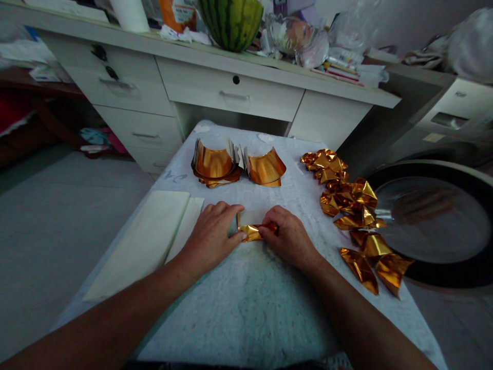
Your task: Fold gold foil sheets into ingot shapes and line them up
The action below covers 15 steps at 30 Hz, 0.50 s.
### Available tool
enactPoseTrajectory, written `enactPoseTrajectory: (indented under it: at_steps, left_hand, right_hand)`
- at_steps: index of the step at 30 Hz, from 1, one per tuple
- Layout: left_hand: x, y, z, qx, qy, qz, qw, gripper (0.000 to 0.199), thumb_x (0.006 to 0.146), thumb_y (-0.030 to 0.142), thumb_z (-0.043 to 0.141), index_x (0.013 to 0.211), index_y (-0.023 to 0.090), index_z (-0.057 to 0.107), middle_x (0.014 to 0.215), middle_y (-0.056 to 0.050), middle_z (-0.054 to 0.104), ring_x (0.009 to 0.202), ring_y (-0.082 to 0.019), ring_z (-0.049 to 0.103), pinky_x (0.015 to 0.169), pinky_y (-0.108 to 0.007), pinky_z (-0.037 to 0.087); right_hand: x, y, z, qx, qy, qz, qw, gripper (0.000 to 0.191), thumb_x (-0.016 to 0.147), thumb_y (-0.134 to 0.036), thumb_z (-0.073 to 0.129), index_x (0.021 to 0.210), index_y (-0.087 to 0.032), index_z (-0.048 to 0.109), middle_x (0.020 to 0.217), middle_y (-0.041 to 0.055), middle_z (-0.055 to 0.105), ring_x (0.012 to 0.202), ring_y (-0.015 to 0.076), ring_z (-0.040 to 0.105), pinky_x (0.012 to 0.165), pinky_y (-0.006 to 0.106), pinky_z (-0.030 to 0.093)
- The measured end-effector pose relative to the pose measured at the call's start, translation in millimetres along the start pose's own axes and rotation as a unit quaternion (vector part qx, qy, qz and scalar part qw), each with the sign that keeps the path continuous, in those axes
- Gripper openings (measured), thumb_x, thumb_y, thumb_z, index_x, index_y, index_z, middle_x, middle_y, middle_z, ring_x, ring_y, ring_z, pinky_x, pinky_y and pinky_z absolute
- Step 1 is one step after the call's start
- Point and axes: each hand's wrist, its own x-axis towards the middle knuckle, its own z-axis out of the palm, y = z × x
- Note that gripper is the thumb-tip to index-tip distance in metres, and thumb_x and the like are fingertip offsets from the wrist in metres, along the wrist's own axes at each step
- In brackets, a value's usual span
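Between my hands lies a small sheet of gold foil paper (252,233), partly folded, with a pale area showing behind its gold strip. My left hand (215,231) pinches its left end, thumb in front and index finger behind. At the right end, my right hand (287,234) grips the foil with thumb and bent fingers. Beyond them stand two stacks of curved gold foil sheets, a left stack (215,163) and a right stack (265,167). A heap of folded gold foil pieces (342,198) runs along the right side of the table.
White folded paper (142,236) lies left of my left hand on the cloth-covered table (239,308). Behind is a white desk with drawers (234,97), holding a cut watermelon (233,23) and a glass bowl (288,33). A washing machine (435,216) with its round door open stands close on the right.
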Motion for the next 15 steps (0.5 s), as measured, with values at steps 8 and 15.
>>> enactPoseTrajectory:
  at_steps: [8, 15]
  left_hand:
    - [-0.5, 4.0, 2.6, -0.045, 0.002, -0.009, 0.999, 0.037, 0.081, 0.02, 0.068, 0.117, 0.019, 0.063, 0.106, -0.008, 0.062, 0.103, -0.027, 0.058, 0.094, -0.044, 0.047]
    - [-1.4, 5.9, 4.5, -0.074, 0.033, -0.004, 0.997, 0.039, 0.077, 0.015, 0.069, 0.115, 0.02, 0.063, 0.115, -0.006, 0.057, 0.11, -0.024, 0.058, 0.098, -0.041, 0.048]
  right_hand:
    - [0.9, 0.5, -1.9, -0.006, 0.001, 0.001, 1.0, 0.011, 0.082, -0.011, 0.066, 0.075, -0.017, 0.059, 0.08, 0.0017, 0.056, 0.075, 0.0153, 0.052, 0.068, 0.028, 0.038]
    - [1.9, -0.7, -2.2, -0.011, -0.008, 0.009, 1.0, 0.011, 0.082, -0.012, 0.065, 0.075, -0.017, 0.06, 0.082, 0.0021, 0.056, 0.076, 0.0158, 0.052, 0.07, 0.028, 0.039]
